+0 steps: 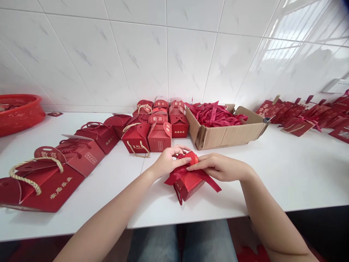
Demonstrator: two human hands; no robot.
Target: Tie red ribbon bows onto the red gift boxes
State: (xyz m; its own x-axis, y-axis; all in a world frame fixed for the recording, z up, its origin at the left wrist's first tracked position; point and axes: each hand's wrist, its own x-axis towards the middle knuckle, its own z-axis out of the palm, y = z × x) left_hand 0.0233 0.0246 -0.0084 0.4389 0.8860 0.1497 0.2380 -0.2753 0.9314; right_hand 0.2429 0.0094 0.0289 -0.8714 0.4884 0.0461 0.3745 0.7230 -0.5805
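Observation:
In front of me on the white table sits a small red gift box point(190, 185), with a dark red cord hanging down its near left side. A wide crimson ribbon point(209, 179) crosses its top, one end trailing right and another left. My left hand point(174, 160) is closed on the ribbon at the box top, thumb across it. From the other side my right hand point(219, 166) presses its fingers together on the ribbon, near the box's raised red top flap point(192, 157). What lies under the fingertips is partly hidden.
Several red gift boxes point(159, 138) stand at the back, and more boxes point(65, 182) line the left. A cardboard box point(229, 135) holds loose crimson ribbons point(212, 113). A red basin point(21, 115) is far left; ribboned red boxes point(297, 125) stand far right. The table edge point(152, 222) is close.

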